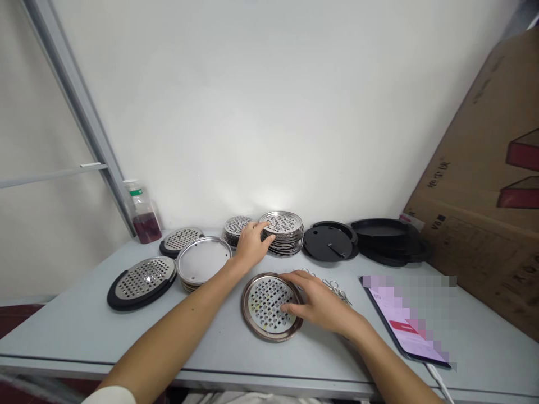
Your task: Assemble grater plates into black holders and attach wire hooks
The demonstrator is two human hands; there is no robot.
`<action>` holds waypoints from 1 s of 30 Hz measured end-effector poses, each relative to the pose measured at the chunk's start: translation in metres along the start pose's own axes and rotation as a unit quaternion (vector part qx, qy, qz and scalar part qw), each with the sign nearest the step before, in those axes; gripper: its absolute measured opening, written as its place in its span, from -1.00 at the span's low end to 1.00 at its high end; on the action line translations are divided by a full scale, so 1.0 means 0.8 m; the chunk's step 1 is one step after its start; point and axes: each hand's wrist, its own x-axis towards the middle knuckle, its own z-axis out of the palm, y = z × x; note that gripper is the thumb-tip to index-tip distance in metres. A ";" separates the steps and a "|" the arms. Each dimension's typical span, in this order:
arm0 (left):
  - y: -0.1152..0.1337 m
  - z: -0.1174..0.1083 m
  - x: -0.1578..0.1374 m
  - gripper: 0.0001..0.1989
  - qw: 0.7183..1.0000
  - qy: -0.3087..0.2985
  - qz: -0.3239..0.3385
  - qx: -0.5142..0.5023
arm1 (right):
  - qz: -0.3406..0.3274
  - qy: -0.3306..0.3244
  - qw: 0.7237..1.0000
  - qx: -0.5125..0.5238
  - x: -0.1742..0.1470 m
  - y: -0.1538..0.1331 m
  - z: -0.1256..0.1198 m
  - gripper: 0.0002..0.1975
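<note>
A round metal grater plate (269,307) set in a brownish ringed disc lies at the front middle of the table. My right hand (315,297) rests over its right side, thumb on the perforated face and fingers spread along the far rim. Farther back, my left hand (254,245) reaches to the left edge of a stack of round metal discs (288,247) topped by a perforated plate. Its thumb and forefinger are apart at the rim; whether they grip it is hard to see. Behind my left hand stands a smaller stack of grater plates (236,225).
Black-rimmed graters (145,279) and a stack of plain metal discs (204,259) stand at left, near a bottle of dark red liquid (146,221). Black round parts (330,242), wire rings (332,285), a tablet (404,325) with a cable, and a cardboard box (475,224) occupy the right.
</note>
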 end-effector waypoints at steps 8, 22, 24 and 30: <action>-0.005 0.015 0.015 -0.90 1.000 0.006 -0.021 -0.015 | 0.004 -0.004 1.000 -0.007 0.000 0.003 0.001 -0.39; -0.001 0.008 0.033 -0.87 0.992 -0.015 -0.106 -0.069 | 0.002 -0.001 1.000 -0.001 0.001 0.004 0.003 -0.40; 0.001 0.005 0.035 -0.87 0.992 -0.013 -0.103 -0.074 | 0.003 0.000 1.000 -0.001 0.001 0.003 0.002 -0.41; 0.009 -0.007 0.031 -0.90 0.994 0.015 -0.068 -0.084 | 0.016 0.027 1.000 -0.003 0.002 0.007 0.005 -0.44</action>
